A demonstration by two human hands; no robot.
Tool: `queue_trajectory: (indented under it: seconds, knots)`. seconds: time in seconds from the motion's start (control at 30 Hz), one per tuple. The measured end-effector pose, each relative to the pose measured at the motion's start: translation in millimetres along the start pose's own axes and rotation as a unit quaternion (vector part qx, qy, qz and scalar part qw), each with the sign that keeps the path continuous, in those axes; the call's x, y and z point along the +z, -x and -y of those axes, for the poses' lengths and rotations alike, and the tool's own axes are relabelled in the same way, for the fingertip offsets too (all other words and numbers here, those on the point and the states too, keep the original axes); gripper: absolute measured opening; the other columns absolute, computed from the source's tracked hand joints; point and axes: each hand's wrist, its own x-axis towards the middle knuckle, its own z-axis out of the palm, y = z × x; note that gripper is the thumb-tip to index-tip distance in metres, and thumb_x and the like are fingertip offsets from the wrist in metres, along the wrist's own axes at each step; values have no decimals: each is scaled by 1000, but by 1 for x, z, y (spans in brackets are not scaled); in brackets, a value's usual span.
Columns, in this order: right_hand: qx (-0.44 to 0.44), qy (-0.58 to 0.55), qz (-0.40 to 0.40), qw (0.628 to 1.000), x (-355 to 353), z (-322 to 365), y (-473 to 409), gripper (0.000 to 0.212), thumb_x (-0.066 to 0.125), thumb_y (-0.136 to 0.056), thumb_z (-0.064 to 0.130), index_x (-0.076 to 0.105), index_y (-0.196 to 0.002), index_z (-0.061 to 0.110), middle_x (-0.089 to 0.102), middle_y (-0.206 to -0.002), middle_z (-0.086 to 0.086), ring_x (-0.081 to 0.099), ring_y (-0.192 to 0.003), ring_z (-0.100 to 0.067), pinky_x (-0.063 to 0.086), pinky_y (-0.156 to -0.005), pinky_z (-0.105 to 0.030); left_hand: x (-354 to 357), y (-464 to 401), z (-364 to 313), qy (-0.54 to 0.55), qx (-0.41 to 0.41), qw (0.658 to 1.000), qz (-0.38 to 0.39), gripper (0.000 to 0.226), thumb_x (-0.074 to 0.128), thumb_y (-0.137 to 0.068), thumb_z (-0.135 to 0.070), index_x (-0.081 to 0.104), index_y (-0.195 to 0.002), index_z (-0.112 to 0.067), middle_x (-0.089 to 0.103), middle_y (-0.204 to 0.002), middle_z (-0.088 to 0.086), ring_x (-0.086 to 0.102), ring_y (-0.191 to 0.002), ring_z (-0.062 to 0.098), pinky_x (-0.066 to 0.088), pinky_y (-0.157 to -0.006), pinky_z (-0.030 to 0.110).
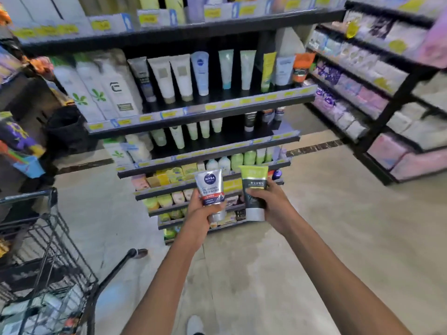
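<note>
My left hand (pixel 199 213) grips a white and silver Nivea Men tube (pixel 211 189), cap down, its blue logo facing me. Beside it, my right hand (pixel 273 201) grips a black tube with a lime-green top (pixel 254 189) and a grey cap at the bottom. Both tubes are upright and held out side by side in front of a black shelf unit (pixel 217 110) stocked with skincare tubes and bottles. The two tubes stand a little apart from each other.
A wire shopping cart (pixel 48 257) with several items in it stands at my lower left. A second shelf rack (pixel 377 117) with pastel packs runs along the right. Beige floor (pixel 326 213) lies between the racks. Someone's shoe (pixel 141 252) shows past the cart handle.
</note>
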Motion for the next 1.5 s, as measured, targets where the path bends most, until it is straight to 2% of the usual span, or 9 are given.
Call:
queue_trajectory:
  seconds: [0.07, 0.13, 0.3, 0.5, 0.7, 0.83, 1.07, 1.27, 1.5]
  knots:
    - [-8, -2, -20, 1000, -31, 13, -3, 47, 77, -83, -1, 60, -127, 6, 74, -107, -19, 74, -87, -31, 60, -73, -44, 31, -14, 9, -4, -9, 1000, 13, 63, 70, -76, 20, 54, -124, -17, 70, -119, 16, 71, -103, 33, 59, -87, 43]
    - [-17, -1, -39, 999, -57, 23, -10, 47, 77, -84, -2, 59, -127, 5, 73, -111, -22, 73, -87, -32, 61, -76, -48, 56, -30, 16, -10, -16, 1000, 24, 63, 68, -79, 21, 54, -126, -19, 72, -117, 12, 70, -108, 34, 54, -96, 50]
    - [-28, -9, -65, 997, -111, 50, -43, 47, 78, -82, -1, 60, -124, 10, 72, -119, -22, 71, -99, -37, 57, -88, -61, 115, -78, 32, -33, -27, 998, 52, 68, 67, -79, 22, 51, -135, -14, 76, -108, 4, 72, -99, 22, 58, -87, 37]
    - [-36, -4, -83, 996, -165, 88, -95, 40, 74, -83, -6, 61, -117, 11, 74, -108, -16, 73, -88, -29, 59, -70, -40, 179, -147, 50, -44, -17, 997, 59, 59, 75, -79, 12, 57, -127, -16, 72, -121, 13, 69, -112, 29, 57, -97, 43]
    - [-18, 7, -94, 995, -217, 125, -143, 47, 76, -82, -3, 58, -125, 6, 71, -116, -23, 72, -95, -39, 60, -66, -39, 235, -215, 58, -75, -33, 996, 28, 59, 83, -77, -1, 59, -126, -22, 76, -114, 1, 72, -108, 24, 56, -95, 47]
    - [-7, 15, -88, 996, -245, 143, -173, 49, 77, -83, -1, 58, -128, 6, 71, -118, -23, 72, -101, -42, 60, -69, -41, 266, -255, 64, -87, -25, 995, 33, 58, 84, -76, -8, 60, -127, -20, 75, -118, 5, 71, -112, 29, 53, -102, 55]
    - [14, 23, -53, 998, -289, 169, -223, 47, 76, -83, -1, 59, -125, 8, 74, -111, -18, 73, -96, -35, 60, -70, -39, 312, -319, 77, -129, -17, 991, -21, 67, 89, -72, -14, 57, -131, -17, 74, -118, 7, 72, -107, 28, 57, -96, 52]
    - [42, 22, -15, 999, -324, 177, -265, 41, 74, -83, -4, 60, -119, 9, 69, -121, -28, 72, -92, -34, 61, -69, -41, 338, -382, 84, -187, 0, 978, -94, 57, 87, -75, -4, 57, -122, -15, 74, -114, 5, 72, -96, 14, 56, -75, 26]
    - [48, 5, -4, 999, -345, 160, -310, 48, 72, -84, -4, 57, -128, 4, 69, -123, -27, 74, -91, -33, 60, -73, -41, 339, -461, 96, -226, 46, 964, -133, 59, 88, -72, 0, 53, -118, -11, 71, -119, 12, 70, -107, 23, 58, -94, 43]
